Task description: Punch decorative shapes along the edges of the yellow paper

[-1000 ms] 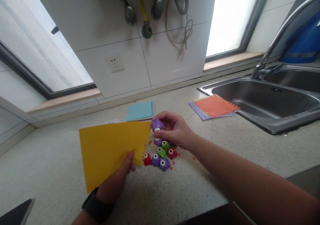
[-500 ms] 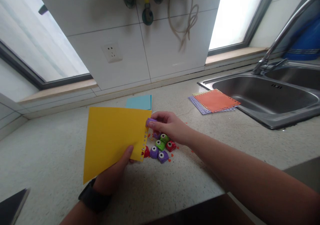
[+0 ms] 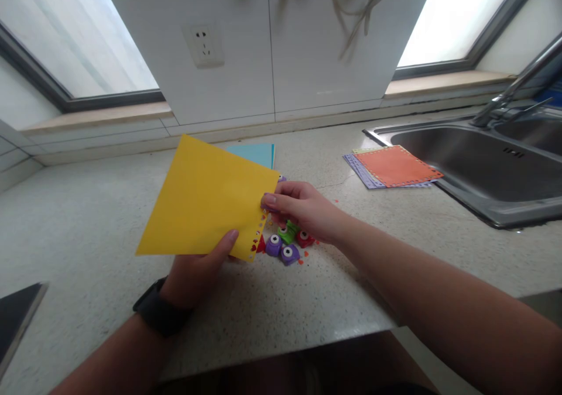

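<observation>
A sheet of yellow paper (image 3: 206, 202) is held up above the counter, tilted, with a row of small punched holes along its right edge. My left hand (image 3: 213, 257) grips its lower edge, thumb on top and fingers hidden beneath. At the right edge, my right hand (image 3: 302, 208) pinches a purple craft punch (image 3: 268, 202), which sits against the paper's border. Below lie several more punches: a purple punch (image 3: 290, 254), a green punch (image 3: 286, 232) and a red punch (image 3: 305, 239) among them. Small orange paper bits (image 3: 306, 254) are scattered around them.
Light blue paper (image 3: 254, 154) lies behind the yellow sheet. A stack of punched sheets with an orange one (image 3: 395, 167) on top rests beside the steel sink (image 3: 456, 167). A dark flat object (image 3: 20, 319) is at the counter's left. A wall socket (image 3: 203, 45) is above.
The yellow sheet has turned clockwise, its left corner swinging up. The purple punch has moved slightly down along the edge with my right hand. The camera view has tilted downward.
</observation>
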A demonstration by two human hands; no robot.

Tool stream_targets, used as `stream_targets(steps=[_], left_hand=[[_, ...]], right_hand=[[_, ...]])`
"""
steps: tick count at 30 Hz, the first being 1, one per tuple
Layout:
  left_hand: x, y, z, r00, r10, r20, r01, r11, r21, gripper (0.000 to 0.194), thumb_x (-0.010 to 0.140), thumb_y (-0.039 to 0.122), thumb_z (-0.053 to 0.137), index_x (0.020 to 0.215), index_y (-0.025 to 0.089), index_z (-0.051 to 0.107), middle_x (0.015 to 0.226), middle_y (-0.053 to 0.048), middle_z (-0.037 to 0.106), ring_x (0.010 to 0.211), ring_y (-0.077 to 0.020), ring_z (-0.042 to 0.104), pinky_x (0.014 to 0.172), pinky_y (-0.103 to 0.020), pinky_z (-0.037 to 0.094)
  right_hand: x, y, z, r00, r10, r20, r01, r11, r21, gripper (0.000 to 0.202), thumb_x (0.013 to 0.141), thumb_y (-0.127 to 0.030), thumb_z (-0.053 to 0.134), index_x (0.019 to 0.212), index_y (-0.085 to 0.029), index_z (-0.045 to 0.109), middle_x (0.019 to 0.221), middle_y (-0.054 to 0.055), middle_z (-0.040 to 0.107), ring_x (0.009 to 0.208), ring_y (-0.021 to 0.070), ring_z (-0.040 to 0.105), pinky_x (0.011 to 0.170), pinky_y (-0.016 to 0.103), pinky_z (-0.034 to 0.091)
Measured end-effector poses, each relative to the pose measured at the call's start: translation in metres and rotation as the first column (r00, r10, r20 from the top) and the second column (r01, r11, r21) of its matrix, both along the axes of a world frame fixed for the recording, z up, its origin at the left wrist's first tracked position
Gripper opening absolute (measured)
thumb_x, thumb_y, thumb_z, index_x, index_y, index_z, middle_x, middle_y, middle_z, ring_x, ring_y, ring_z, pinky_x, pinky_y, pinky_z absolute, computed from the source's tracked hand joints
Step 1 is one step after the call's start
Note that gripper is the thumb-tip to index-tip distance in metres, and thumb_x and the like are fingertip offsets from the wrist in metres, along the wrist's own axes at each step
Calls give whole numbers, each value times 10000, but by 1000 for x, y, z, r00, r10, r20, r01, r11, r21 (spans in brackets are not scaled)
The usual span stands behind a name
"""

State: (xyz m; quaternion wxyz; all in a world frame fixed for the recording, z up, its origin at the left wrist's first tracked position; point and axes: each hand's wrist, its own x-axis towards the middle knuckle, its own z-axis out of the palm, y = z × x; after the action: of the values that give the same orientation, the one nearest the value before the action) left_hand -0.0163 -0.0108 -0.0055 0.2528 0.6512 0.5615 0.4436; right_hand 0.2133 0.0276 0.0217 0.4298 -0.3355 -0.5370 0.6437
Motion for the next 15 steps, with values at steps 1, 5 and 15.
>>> stream_targets(steps=[1,5,15], left_hand=[[1,0,1,1000,0,-1,0,1000,3,369,816,371,703,1159,234,707,1161,-70,771,1139,-304,695,1054,-470,534],[2,0,2,1000,-12,18,12,1000,-2,370,815,366,703,1161,234,702,1147,-63,776,1168,-297,682,1078,-460,516],[0,1,-2,1000,-25,8,25,1000,-1,329,816,378,707,1117,246,721,1164,-48,771,1201,-299,662,1104,-465,494]], right_hand=[[0,0,0,1000,2,-5,-2,1000,-5,297,816,-443,775,803,-170,659,725,3,622,572,91,531,493,211,412],[-2,-2,1,1000,-7,15,7,1000,-14,304,806,-438,785,794,-165,650,698,-4,616,555,86,529,479,206,404],[-3,-2,1,999,-13,35,12,1000,26,338,804,-461,780,762,-168,618,630,-14,593,532,91,509,463,209,383]])
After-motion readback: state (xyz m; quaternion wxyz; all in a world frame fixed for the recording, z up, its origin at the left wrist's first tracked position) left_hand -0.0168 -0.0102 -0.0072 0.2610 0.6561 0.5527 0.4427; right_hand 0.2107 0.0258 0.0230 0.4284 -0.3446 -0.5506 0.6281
